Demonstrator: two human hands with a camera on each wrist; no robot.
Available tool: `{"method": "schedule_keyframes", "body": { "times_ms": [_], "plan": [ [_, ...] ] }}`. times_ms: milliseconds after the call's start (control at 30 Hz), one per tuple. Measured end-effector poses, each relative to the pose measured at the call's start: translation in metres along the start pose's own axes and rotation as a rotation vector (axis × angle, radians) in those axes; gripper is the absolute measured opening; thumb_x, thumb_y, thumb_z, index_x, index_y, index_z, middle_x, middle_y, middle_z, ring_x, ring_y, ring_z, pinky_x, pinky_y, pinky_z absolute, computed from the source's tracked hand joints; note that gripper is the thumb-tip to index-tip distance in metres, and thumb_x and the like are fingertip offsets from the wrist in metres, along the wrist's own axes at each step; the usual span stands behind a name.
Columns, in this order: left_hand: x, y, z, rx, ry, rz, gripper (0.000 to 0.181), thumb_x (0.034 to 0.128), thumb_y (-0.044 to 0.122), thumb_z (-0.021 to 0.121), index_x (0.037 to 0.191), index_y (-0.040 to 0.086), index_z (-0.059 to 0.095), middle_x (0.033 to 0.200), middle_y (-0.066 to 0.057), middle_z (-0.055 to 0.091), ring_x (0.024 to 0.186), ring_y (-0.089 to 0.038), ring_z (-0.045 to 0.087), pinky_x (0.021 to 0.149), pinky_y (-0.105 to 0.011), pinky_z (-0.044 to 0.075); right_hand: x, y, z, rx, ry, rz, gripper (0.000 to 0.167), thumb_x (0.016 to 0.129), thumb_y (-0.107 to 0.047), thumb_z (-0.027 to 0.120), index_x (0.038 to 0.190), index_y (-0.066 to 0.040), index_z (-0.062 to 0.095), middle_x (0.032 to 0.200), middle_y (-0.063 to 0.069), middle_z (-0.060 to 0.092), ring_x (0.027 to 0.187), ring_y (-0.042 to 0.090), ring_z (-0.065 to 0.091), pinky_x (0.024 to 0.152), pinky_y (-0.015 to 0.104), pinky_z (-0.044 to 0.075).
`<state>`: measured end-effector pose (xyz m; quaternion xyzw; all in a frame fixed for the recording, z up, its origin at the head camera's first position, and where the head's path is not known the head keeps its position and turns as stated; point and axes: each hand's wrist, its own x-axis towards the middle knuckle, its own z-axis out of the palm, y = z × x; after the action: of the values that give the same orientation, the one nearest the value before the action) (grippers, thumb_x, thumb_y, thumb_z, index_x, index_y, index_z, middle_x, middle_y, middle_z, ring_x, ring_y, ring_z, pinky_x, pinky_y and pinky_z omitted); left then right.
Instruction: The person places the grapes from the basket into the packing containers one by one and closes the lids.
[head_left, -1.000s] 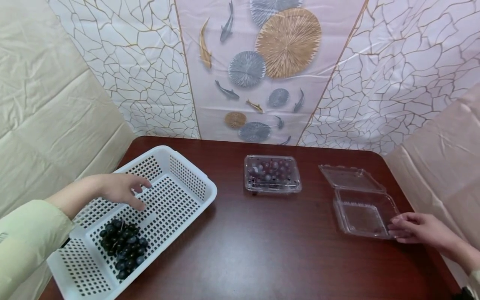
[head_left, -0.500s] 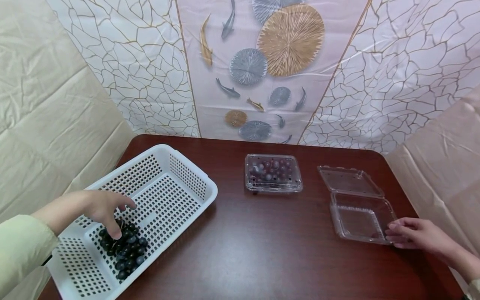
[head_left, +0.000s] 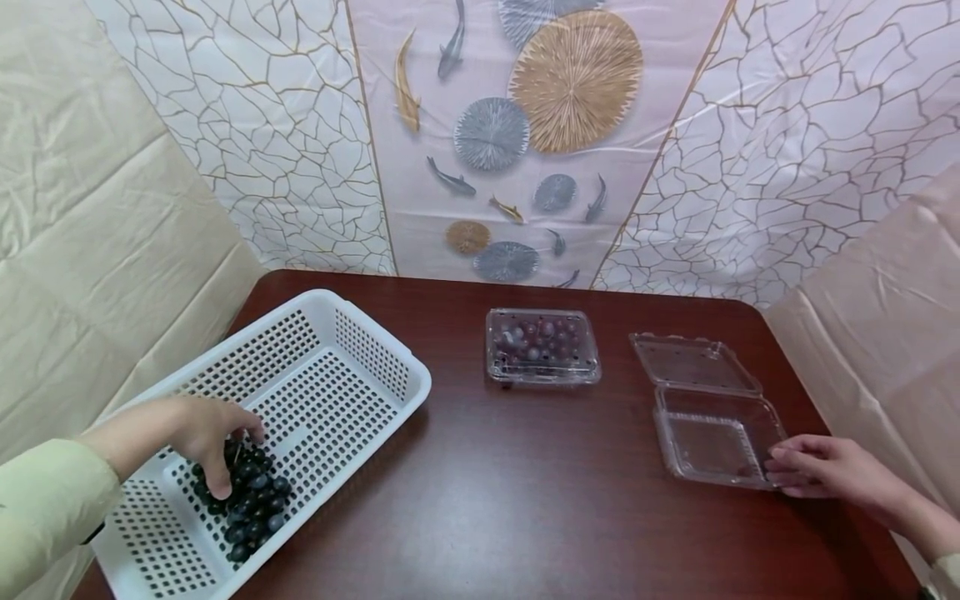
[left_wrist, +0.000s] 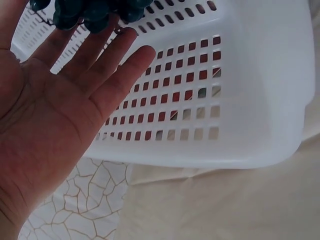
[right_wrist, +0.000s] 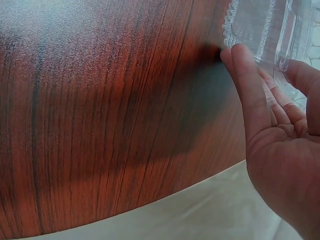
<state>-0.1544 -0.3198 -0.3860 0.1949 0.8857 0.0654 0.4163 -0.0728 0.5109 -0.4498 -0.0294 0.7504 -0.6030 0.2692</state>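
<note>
The head view shows a loose bunch of round, blue-black grapes (head_left: 258, 504) lying in the near-left end of a white, rectangular, perforated plastic basket (head_left: 420, 383). The bunch's long axis slants from beneath the left hand (head_left: 202, 442) toward the basket's near long side; the basket's own axis runs diagonally, near left to far right. The left fingers are apart, thumb set off over the fruit; whether they press it I cannot tell. At the right, the right hand (head_left: 840, 471) has thumb and fingers clamped on the near-right corner of a clear, hinged, thin-walled plastic container (head_left: 708, 437), its lid folded back toward the desk's far edge. Between basket and container sits a closed, clear plastic box (head_left: 543, 377) of reddish-purple grapes. The desk (head_left: 480, 483) is glossy, dark red-brown and wood-grained.
</note>
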Motion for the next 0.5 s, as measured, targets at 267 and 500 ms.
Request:
{"method": "schedule_keyframes", "body": {
  "times_ms": [267, 500],
  "plan": [
    [0.004, -0.015, 0.012, 0.004, 0.021, -0.018, 0.053, 0.0715, 0.027, 0.1, 0.11, 0.019, 0.064, 0.111, -0.004, 0.065, 0.101, -0.022, 0.062, 0.086, -0.043, 0.056, 0.003, -0.001, 0.001, -0.004, -0.009, -0.021, 0.042, 0.114, 0.002, 0.039, 0.112, -0.021, 0.075, 0.109, -0.005, 0.08, 0.099, 0.011, 0.078, 0.081, 0.032, 0.065],
    [0.003, -0.014, 0.016, 0.035, 0.063, -0.006, 0.051, 0.0693, 0.021, 0.101, 0.101, 0.019, 0.061, 0.104, -0.001, 0.06, 0.094, -0.019, 0.058, 0.082, -0.041, 0.055, 0.005, -0.001, 0.001, -0.003, -0.01, -0.029, 0.041, 0.114, 0.002, 0.041, 0.112, -0.02, 0.075, 0.109, -0.005, 0.08, 0.098, 0.012, 0.078, 0.08, 0.032, 0.065]
  ]
}}
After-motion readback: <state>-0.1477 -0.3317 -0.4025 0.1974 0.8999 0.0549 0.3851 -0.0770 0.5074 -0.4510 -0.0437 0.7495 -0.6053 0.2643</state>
